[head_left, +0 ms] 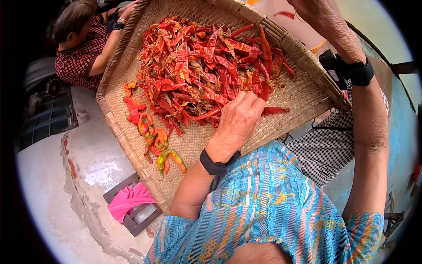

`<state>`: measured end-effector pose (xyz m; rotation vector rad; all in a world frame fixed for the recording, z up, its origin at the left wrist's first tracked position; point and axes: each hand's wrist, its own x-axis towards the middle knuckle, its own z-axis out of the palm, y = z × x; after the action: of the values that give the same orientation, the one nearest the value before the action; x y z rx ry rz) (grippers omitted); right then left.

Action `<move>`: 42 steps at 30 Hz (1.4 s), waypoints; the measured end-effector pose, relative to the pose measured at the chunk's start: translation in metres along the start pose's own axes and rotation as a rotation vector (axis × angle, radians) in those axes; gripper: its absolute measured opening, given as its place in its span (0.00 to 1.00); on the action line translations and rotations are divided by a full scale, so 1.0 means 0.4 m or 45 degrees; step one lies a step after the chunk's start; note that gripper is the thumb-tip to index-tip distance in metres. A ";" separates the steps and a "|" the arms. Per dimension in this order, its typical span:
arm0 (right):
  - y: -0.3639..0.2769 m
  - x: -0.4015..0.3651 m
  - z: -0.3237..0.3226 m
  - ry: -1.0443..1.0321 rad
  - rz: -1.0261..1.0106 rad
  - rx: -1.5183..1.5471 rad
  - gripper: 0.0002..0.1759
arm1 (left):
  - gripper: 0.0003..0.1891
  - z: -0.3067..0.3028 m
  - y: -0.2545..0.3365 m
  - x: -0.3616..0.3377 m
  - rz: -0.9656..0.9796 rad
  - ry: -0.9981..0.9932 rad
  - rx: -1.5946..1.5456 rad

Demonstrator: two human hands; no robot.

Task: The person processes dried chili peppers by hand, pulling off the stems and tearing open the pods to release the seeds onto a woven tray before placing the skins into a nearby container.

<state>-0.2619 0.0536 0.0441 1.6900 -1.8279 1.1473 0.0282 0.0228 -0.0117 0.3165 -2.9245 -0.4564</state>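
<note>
A heap of dried red chilies (189,66) lies on a woven tray (180,180) with a raised rim. My left hand (239,116) is at the heap's lower edge, its fingers curled together among the chilies; what they hold is hidden. At the top right, past the tray's rim, my right hand (318,20) is cut off by the frame edge and its fingers are out of sight. A blurred red chili (285,15) is in the air just left of it. Orange-green chilies (169,157) lie apart on the tray's left side.
Beyond the tray's upper right rim is a pinkish container with an orange rim (317,46). Another person (79,48) is at the upper left, a hand by the tray's rim. A pink cloth (129,200) hangs over a dark frame (134,229). Checked fabric (325,147) shows at the right.
</note>
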 end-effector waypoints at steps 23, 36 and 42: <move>-0.176 -0.053 0.075 -0.994 0.087 0.976 0.19 | 0.10 -0.033 0.009 0.025 -0.532 0.613 -1.329; -0.175 -0.072 0.073 -0.982 0.003 0.647 0.09 | 0.18 -0.009 0.023 0.008 -0.036 0.035 -0.239; -0.173 -0.071 0.071 -0.987 -0.041 0.579 0.07 | 0.14 -0.008 0.015 0.004 -0.071 -0.050 -0.291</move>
<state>-0.1838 0.0540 0.0264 2.7024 -2.0263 1.0192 0.0262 0.0270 -0.0067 0.3614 -2.8682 -0.8050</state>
